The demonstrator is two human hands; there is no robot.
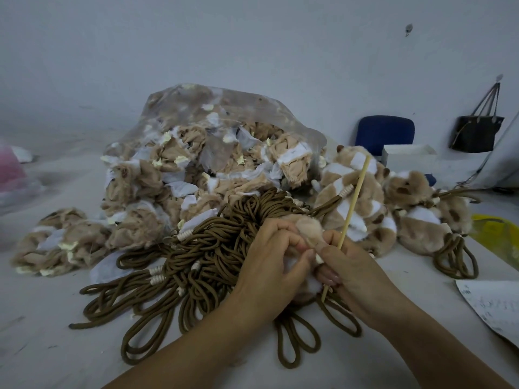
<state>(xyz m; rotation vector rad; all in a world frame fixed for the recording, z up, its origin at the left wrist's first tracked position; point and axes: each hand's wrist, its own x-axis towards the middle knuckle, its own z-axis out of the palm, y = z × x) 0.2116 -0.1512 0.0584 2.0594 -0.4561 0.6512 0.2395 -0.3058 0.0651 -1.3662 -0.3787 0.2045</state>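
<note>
The plush piece [304,226] is pale peach-tan fur, white lower down. The stick [355,197] is plain light wood-yellow. The cords [196,265] are dark olive-brown throughout, each bound with a cream ribbed wrap [156,279]. The skins [174,153] in the clear bag [179,99] are tan with white patches and pale yellow flecks. The stuffed toys [415,183] are tan and white with dark brown spots. The chair [384,133] is deep blue, the hanging bag [476,133] black, the plastic sheet [494,231] yellow, the paper [494,304] white with grey print
</note>
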